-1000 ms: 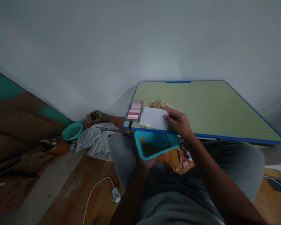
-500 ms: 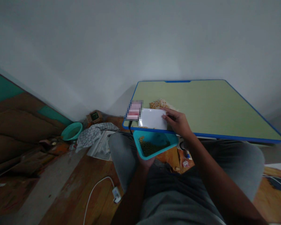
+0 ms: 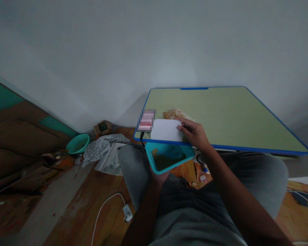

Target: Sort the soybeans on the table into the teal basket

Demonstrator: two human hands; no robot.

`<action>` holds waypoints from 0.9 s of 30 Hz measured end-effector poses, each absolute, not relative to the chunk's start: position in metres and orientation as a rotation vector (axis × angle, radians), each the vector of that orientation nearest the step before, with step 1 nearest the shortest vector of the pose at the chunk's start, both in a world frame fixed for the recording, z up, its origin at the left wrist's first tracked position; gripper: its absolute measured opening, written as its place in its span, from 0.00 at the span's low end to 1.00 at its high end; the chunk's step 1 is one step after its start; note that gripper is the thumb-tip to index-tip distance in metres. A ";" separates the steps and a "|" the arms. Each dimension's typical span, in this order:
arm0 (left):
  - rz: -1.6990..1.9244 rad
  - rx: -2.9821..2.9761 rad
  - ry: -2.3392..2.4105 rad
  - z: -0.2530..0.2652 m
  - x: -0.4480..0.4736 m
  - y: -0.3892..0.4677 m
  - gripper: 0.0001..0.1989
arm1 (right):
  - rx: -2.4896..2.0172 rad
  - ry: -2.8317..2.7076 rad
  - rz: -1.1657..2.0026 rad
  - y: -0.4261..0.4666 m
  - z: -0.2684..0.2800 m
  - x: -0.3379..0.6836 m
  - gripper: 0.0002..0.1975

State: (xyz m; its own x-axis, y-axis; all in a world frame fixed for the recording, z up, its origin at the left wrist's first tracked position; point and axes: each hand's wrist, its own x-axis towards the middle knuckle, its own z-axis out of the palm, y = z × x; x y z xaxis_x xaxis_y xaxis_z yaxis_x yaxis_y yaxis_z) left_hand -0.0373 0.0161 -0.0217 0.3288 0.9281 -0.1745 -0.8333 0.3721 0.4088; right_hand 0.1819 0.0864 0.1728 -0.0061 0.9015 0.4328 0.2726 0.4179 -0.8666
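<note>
My left hand [image 3: 159, 177] grips a teal plastic basin [image 3: 169, 169] from below, under the table's front edge. Inside the basin lie small green beans [image 3: 166, 160], with a few yellow kernels at the left. On the table my right hand [image 3: 195, 132] pinches the right end of a flat white card [image 3: 166, 130], thumb on top and fingers along the far edge. The card lies low over the tabletop, close to the front edge. Just behind it is a heap of yellow kernels [image 3: 174, 113], partly hidden by the card and hand.
The pale green table [image 3: 233, 118] has a blue rim and stands against the wall. A blurred pink object [image 3: 146, 120] lies at its left corner. On the floor are a green basin [image 3: 78, 143], a checked cloth [image 3: 102, 148] and a white power adapter [image 3: 127, 212] with cable.
The white card has tipped slightly; its glare is gone, and the kernels seen at its front edge are now covered. Both hands keep nearly the same place.
</note>
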 end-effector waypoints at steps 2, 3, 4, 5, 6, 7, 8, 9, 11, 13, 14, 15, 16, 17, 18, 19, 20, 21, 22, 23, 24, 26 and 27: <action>1.180 0.253 0.422 -0.021 -0.037 0.016 0.31 | -1.084 -1.539 0.686 0.086 0.172 0.182 0.21; 1.186 0.247 0.427 -0.021 -0.037 0.016 0.31 | -1.085 -1.540 0.683 0.086 0.172 0.182 0.21; 1.189 0.245 0.430 -0.021 -0.036 0.016 0.31 | -1.083 -1.539 0.680 0.085 0.171 0.182 0.21; 1.189 0.248 0.431 -0.021 -0.036 0.015 0.30 | -1.080 -1.537 0.678 0.086 0.171 0.182 0.21; 1.189 0.255 0.433 -0.022 -0.036 0.015 0.30 | -1.076 -1.530 0.675 0.086 0.170 0.182 0.21; 1.189 0.262 0.435 -0.022 -0.036 0.015 0.30 | -1.072 -1.518 0.670 0.087 0.169 0.182 0.21; 1.190 0.270 0.436 -0.022 -0.036 0.014 0.30 | -1.069 -1.503 0.663 0.088 0.169 0.181 0.22; 1.195 0.276 0.438 -0.021 -0.036 0.014 0.30 | -1.068 -1.486 0.652 0.090 0.169 0.180 0.22; 1.209 0.279 0.440 -0.019 -0.035 0.013 0.30 | -1.071 -1.459 0.628 0.093 0.169 0.175 0.23; 1.220 0.267 0.457 -0.017 -0.033 0.012 0.30 | -1.064 -1.458 0.615 0.095 0.171 0.169 0.22; 1.228 0.258 0.473 -0.015 -0.032 0.012 0.30 | -1.056 -1.468 0.612 0.096 0.173 0.165 0.22; 1.236 0.252 0.489 -0.014 -0.031 0.012 0.30 | -1.046 -1.485 0.609 0.096 0.174 0.161 0.21; 1.242 0.248 0.507 -0.014 -0.030 0.011 0.30 | -1.037 -1.506 0.602 0.096 0.176 0.158 0.20; 1.246 0.246 0.521 -0.014 -0.030 0.011 0.29 | -1.031 -1.531 0.590 0.096 0.177 0.155 0.20; 1.249 0.249 0.529 -0.014 -0.030 0.011 0.29 | -1.029 -1.558 0.576 0.095 0.178 0.153 0.19; 1.248 0.258 0.527 -0.014 -0.029 0.011 0.30 | -1.032 -1.583 0.561 0.095 0.179 0.151 0.19; 1.247 0.270 0.521 -0.015 -0.030 0.011 0.30 | -1.037 -1.608 0.551 0.095 0.180 0.150 0.19; 1.248 0.283 0.511 -0.016 -0.030 0.011 0.30 | -1.041 -1.630 0.548 0.094 0.180 0.150 0.18; 1.251 0.295 0.501 -0.016 -0.030 0.011 0.30 | -1.041 -1.646 0.551 0.094 0.180 0.151 0.18; 1.253 0.306 0.492 -0.017 -0.030 0.011 0.30 | -1.036 -1.654 0.559 0.093 0.180 0.152 0.18; 1.253 0.315 0.484 -0.017 -0.031 0.012 0.30 | -1.025 -1.656 0.568 0.093 0.180 0.153 0.18; 1.238 0.324 0.461 -0.015 -0.031 0.012 0.31 | -0.998 -1.645 0.586 0.091 0.180 0.158 0.17; 1.227 0.328 0.449 -0.014 -0.032 0.012 0.31 | -0.993 -1.631 0.591 0.089 0.180 0.161 0.17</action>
